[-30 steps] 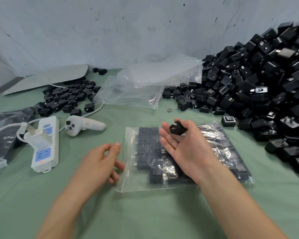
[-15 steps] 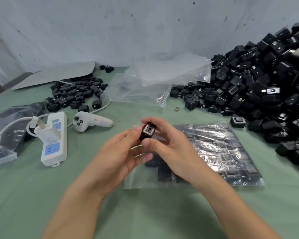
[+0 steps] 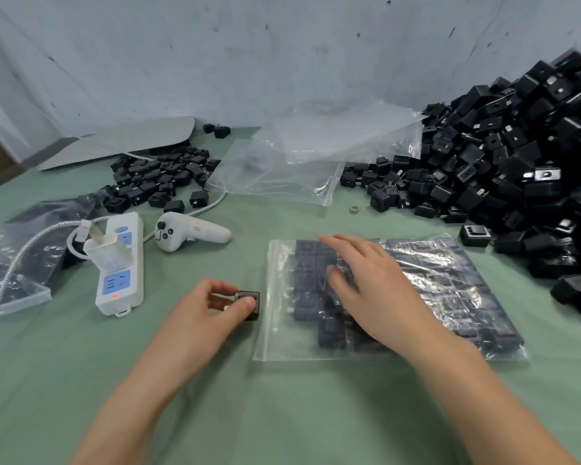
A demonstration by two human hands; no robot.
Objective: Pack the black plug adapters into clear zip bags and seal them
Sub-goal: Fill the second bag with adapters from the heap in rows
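Note:
A clear zip bag [image 3: 443, 290] lies flat on the green cloth, filled with rows of black plug adapters. Its open mouth faces left. My right hand [image 3: 369, 283] lies on top of the bag with fingers spread and fairly straight, pressing on it. My left hand [image 3: 212, 310] pinches a single black plug adapter [image 3: 250, 305] between thumb and fingers, just left of the bag's mouth. A huge heap of loose black adapters [image 3: 517, 162] fills the right side. A smaller heap of adapters [image 3: 158, 179] lies at the back left.
Empty clear bags [image 3: 299, 159] lie crumpled at the back centre. A white power strip [image 3: 119, 263] with a charger plugged in and a white handheld controller [image 3: 188, 231] sit at the left. Another filled bag [image 3: 10, 263] lies at the far left edge. A small ring [image 3: 354, 209] lies near the heap.
The adapter passed from my right hand to both hands, then to my left hand alone, which lowered it beside the bag's mouth. My right hand moved down onto the bag.

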